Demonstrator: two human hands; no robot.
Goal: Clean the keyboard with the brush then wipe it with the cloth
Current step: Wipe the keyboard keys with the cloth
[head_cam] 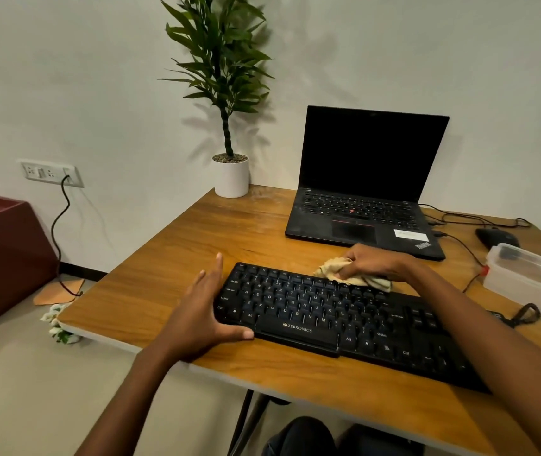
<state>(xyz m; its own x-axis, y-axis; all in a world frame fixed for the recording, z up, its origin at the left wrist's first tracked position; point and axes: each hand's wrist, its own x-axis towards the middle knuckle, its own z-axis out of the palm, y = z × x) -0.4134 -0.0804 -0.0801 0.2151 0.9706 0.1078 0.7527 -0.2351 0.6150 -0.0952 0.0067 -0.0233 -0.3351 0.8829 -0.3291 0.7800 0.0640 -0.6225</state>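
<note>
- A wooden table (pixel 170 258) carries everything; an open laptop (pixel 367 179) sits at its far side.
- A black keyboard (pixel 311 311) lies along the near edge.
- The left hand (pixel 200 314) braces the keyboard's left end, fingers straight, thumb on the front edge.
- The right hand (pixel 374 261) has its fingers clamped on a beige cloth (pixel 330 267), pressed onto the top key row.
- Risk: a hard wipe could shove the keyboard towards the laptop, or the bunched cloth could snag a keycap.

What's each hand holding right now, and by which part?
The right hand grips the cloth, fingers bunched round its middle, both ends sticking out, atop the keyboard. The left hand holds nothing; it rests open against the keyboard's left end.
</note>
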